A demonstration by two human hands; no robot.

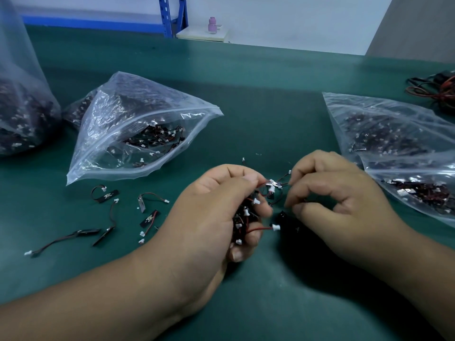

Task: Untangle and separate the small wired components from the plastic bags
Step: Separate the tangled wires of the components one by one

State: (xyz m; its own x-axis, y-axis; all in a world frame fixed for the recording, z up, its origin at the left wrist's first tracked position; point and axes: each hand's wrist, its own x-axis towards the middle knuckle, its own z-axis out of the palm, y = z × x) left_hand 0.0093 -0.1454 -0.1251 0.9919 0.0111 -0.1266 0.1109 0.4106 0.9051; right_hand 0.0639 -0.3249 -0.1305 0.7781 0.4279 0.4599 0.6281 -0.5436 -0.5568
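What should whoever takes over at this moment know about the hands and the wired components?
Left hand grips a tangled clump of wired components. Right hand pinches a partly freed component at the clump's top.
Done: several separated components lie on the green mat, left of the hands.
To do: the clump, plus the open zip bag and the bags at right, all holding more.

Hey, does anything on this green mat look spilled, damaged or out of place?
Nothing looks damaged. Several wired components lie scattered on the mat left of the left hand, and one stray white connector sits alone just beyond it.
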